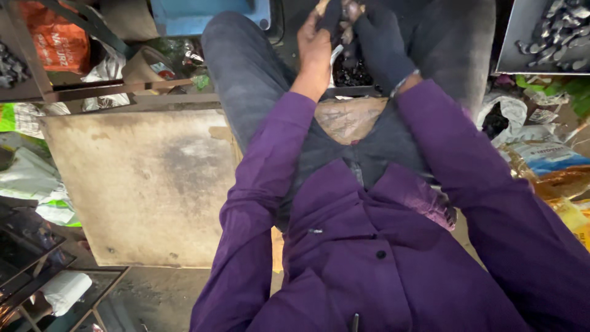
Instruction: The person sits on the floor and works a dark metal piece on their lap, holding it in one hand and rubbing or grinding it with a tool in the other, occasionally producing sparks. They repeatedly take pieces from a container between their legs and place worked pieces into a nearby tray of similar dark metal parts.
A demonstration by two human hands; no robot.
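A purple button-up cloth shirt [369, 258] fills the near view, both its sleeves running up toward the two hands at the top edge. The bare left hand [314, 46] is raised with its wrist bent, fingers curled together and pinching the cuff of a dark knitted glove [381, 43] that covers the right hand [376, 37]. The gloved right hand points upward beside the left one, touching it; whether its fingers are closed on anything cannot be told, as the tips are cut off by the picture's edge. Both hands hover between the person's knees in dark grey trousers [246, 80]. Just beyond the hands, partly hidden by them, lies a heap of small dark metal parts [353, 74]. Left of the trousers is one stained, flat beige board [141, 184]. Farther left of the board sits one orange plastic bag [55, 37]. Right of the trousers, at the upper corner, one grey tray of metal pieces [553, 34] stands.
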